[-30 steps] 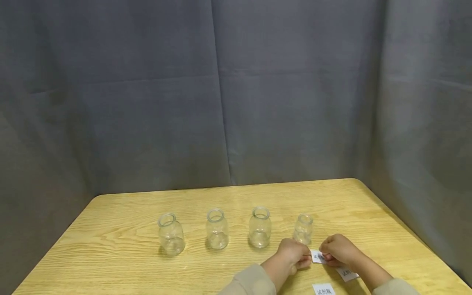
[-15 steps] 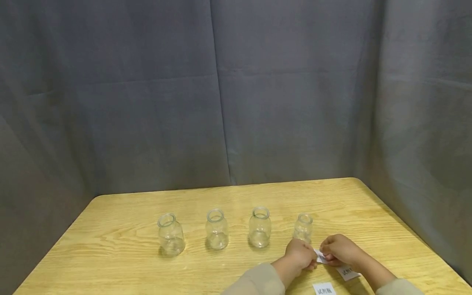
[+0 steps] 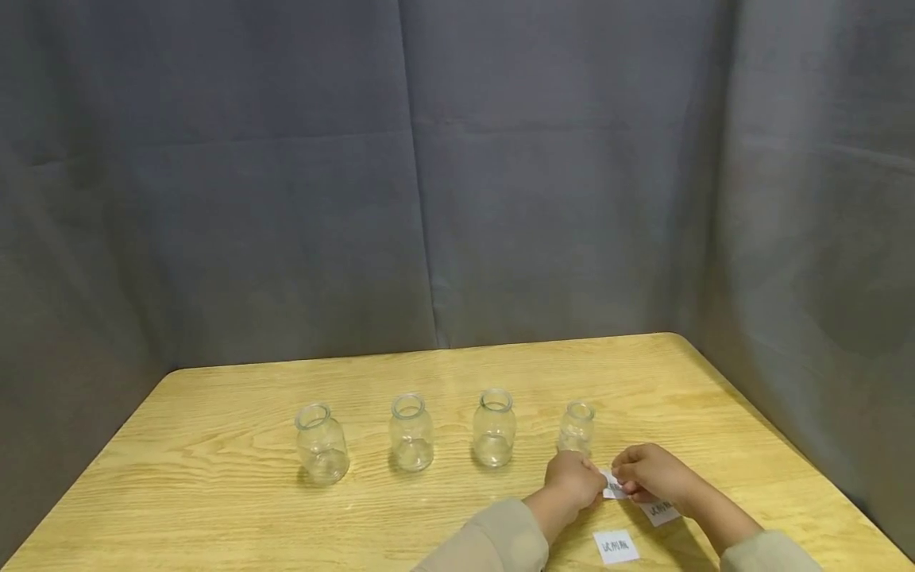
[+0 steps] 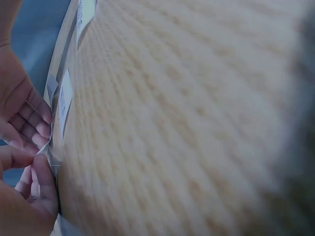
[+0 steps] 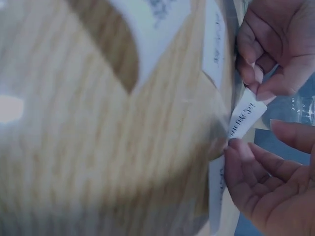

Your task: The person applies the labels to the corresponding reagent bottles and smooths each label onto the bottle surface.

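My left hand [image 3: 572,481] and right hand [image 3: 646,474] meet near the table's front right, just in front of the smallest glass bottle [image 3: 576,429]. Both pinch a small white printed label [image 3: 612,485] between their fingertips, left hand on its left end, right hand on its right end. In the right wrist view the label [image 5: 243,120] stands off the wood with fingers at both ends. Most of it is hidden by the fingers in the head view.
Three larger clear bottles [image 3: 322,443] [image 3: 411,433] [image 3: 494,429] stand in a row left of the small one on the wooden table [image 3: 214,492]. Two more labels lie flat: one [image 3: 616,546] near the front edge, one [image 3: 661,510] under my right wrist. Grey curtain behind.
My left hand has closed in towards the right hand, so less of the label shows between them. The head view has shifted slightly; the bottles have not moved.
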